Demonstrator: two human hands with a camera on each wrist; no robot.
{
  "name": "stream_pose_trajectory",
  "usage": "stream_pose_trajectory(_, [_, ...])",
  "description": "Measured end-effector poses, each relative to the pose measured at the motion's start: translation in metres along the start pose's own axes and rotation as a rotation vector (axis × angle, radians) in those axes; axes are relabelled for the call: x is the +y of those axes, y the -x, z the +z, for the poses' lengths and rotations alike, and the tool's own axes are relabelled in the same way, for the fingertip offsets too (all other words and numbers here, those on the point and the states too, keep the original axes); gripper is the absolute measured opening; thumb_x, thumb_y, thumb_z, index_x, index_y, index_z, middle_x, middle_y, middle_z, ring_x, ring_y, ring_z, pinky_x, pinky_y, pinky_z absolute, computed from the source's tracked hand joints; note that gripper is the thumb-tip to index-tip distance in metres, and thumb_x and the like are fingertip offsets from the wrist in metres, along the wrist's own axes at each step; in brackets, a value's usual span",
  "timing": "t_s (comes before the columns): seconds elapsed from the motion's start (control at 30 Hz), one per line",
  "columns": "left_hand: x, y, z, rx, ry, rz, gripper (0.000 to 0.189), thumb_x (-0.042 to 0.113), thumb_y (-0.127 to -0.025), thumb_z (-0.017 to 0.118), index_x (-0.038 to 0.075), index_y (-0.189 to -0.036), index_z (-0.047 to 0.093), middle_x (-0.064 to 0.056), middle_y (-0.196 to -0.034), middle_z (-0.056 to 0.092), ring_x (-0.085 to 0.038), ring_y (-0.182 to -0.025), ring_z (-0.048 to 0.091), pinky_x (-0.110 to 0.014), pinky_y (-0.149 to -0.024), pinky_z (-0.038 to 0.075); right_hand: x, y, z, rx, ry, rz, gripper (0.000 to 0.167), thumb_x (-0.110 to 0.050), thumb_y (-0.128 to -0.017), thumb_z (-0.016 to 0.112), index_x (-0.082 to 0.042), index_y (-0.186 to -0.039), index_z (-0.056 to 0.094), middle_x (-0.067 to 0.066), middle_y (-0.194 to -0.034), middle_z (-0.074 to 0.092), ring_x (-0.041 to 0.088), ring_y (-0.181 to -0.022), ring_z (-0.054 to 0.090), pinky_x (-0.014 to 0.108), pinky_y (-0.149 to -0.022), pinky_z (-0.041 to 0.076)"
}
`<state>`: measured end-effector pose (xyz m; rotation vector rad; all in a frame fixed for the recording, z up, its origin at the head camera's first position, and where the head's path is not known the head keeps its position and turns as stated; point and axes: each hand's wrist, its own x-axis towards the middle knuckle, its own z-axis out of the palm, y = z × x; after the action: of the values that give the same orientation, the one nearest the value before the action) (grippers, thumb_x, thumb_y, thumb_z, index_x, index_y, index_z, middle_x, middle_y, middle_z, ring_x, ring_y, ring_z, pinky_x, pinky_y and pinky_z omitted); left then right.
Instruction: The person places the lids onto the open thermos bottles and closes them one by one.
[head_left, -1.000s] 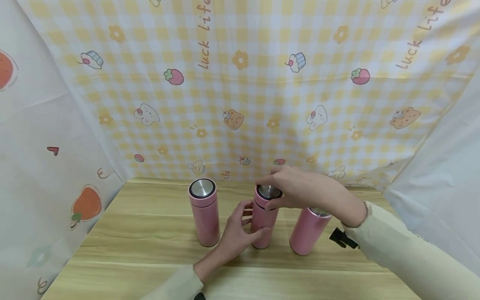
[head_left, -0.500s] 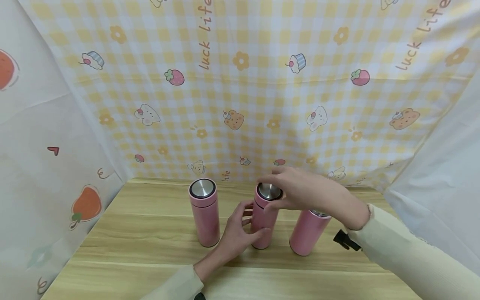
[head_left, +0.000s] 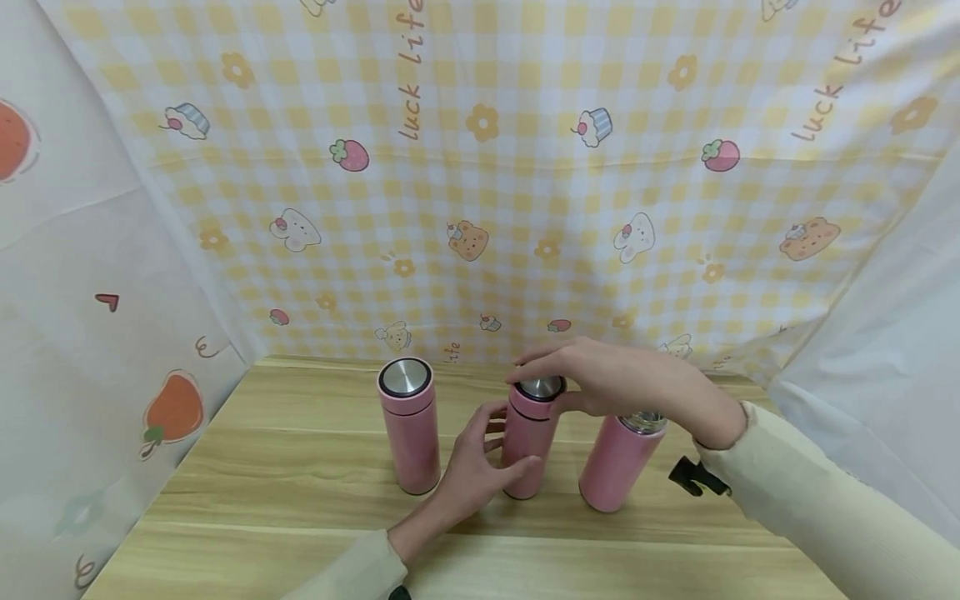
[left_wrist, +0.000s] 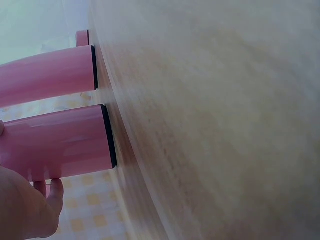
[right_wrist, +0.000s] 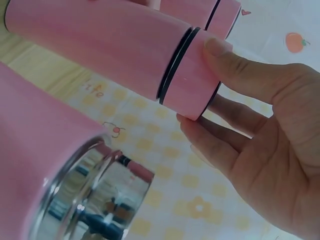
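Reading the yellow-and-white checked cloth (head_left: 525, 192) behind the work, we make out "luck life" in brown letters twice, each running upward, and "life" once more near the lower edge. Among the letters we see printed strawberries, cupcakes, flowers and bears. A white sheet (head_left: 97, 233) with orange-red fruit hangs on the left, and a pale sheet (head_left: 885, 350) on the right. Our surface is a light wood-grain table (head_left: 300, 475), where three pink bottles stand in a row, well apart. Our left hand (head_left: 476, 471) grips the body of the middle bottle (head_left: 538, 446), thumb in front and fingers around the far side. Our right hand (head_left: 600, 379) pinches its lid (right_wrist: 187, 75), thumb on one side, fingertips against the other. The left bottle (head_left: 412, 433) is capped; the right bottle (head_left: 618, 462) shows a bare metal neck (right_wrist: 95, 195) below our right wrist.
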<state>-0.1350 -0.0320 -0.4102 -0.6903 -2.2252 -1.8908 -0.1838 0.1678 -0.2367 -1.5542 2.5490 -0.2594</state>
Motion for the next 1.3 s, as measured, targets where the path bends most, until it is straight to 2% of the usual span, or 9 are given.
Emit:
stream_pose_trajectory(0.37, [0.002,-0.002,-0.001,0.007,-0.002,-0.007,0.067,0.002,-0.084,0.083,0.004,-0.14,0.046,-0.009,-0.134,0.053,-0.03,-0.115,0.058,-0.044,-0.095,0.054,-0.008,-0.004,-0.001,0.023,0.05,0.043,0.052,-0.002,-0.088,0.079,-0.01,-0.137,0.064,0.007,-0.138,0.058,0.024,-0.119,0.059,0.029,-0.085,0.055])
stream_pose_trajectory(0.73, [0.003,-0.002,-0.001,0.011,-0.002,-0.001,0.067,0.001,-0.084,0.083,0.004,-0.14,0.046,-0.009,-0.133,0.053,-0.029,-0.115,0.058,-0.044,-0.095,0.054,-0.013,-0.006,-0.002,0.023,0.065,0.095,0.051,-0.003,-0.089,0.079,-0.012,-0.137,0.065,0.006,-0.136,0.06,0.019,-0.113,0.062,0.03,-0.085,0.056])
stream_pose_trajectory(0.93, [0.002,-0.001,0.0,0.006,-0.007,-0.019,0.067,0.003,-0.085,0.083,0.005,-0.141,0.045,-0.009,-0.133,0.053,-0.028,-0.115,0.058,-0.043,-0.096,0.053,-0.017,-0.008,-0.001,0.018,0.089,0.133,0.05,-0.012,-0.089,0.08,-0.013,-0.137,0.065,0.005,-0.132,0.063,0.022,-0.111,0.062,0.035,-0.087,0.055])
stream_pose_trajectory(1.1, [0.002,0.0,0.0,0.001,-0.014,-0.031,0.067,0.003,-0.085,0.083,0.005,-0.141,0.045,-0.009,-0.133,0.052,-0.027,-0.116,0.058,-0.043,-0.096,0.053,-0.017,-0.009,0.001,0.025,0.099,0.12,0.05,-0.017,-0.088,0.083,-0.012,-0.135,0.066,0.005,-0.125,0.064,0.017,-0.095,0.064,0.031,-0.08,0.055])
stream_pose_trajectory(1.27, [0.003,0.0,0.0,0.002,-0.015,-0.035,0.067,0.003,-0.085,0.083,0.005,-0.14,0.045,-0.01,-0.133,0.052,-0.029,-0.116,0.058,-0.044,-0.096,0.053,-0.017,-0.01,0.003,0.044,0.123,0.097,0.046,-0.019,-0.087,0.084,-0.011,-0.128,0.068,0.002,-0.107,0.064,0.012,-0.078,0.058,0.027,-0.067,0.052])
stream_pose_trajectory(1.3, [-0.003,0.0,0.001,0.002,-0.017,-0.032,0.067,0.004,-0.085,0.083,0.007,-0.141,0.045,-0.009,-0.133,0.052,-0.028,-0.116,0.058,-0.043,-0.096,0.053,-0.017,-0.01,0.003,0.048,0.13,0.096,0.042,-0.019,-0.086,0.084,-0.011,-0.125,0.069,0.001,-0.102,0.063,0.011,-0.075,0.056,0.027,-0.065,0.051])
